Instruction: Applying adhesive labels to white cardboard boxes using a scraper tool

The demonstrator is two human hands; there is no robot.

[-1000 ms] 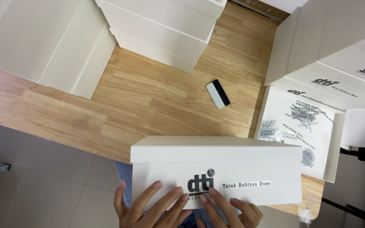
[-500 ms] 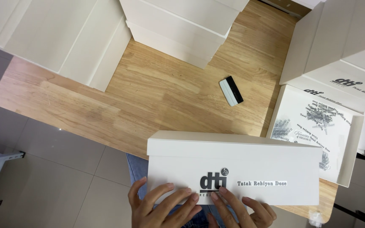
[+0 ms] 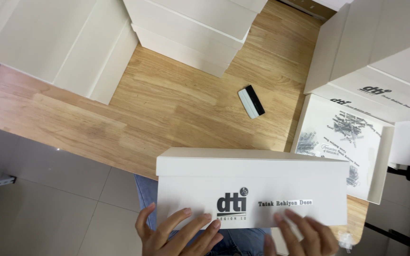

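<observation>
Both hands flat on white box, overhanging table edge

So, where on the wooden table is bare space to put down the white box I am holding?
The widest bare patch of the wooden table lies between the left stack of boxes, the middle stack and the small black and white squeegee. The right side is crowded: stacked boxes and an open tray with clips.

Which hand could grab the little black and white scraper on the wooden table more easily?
Probably the right hand. The black and white scraper lies right of the middle, closer to that hand than to the left hand. Both hands are pressed flat on the white cardboard box.
</observation>
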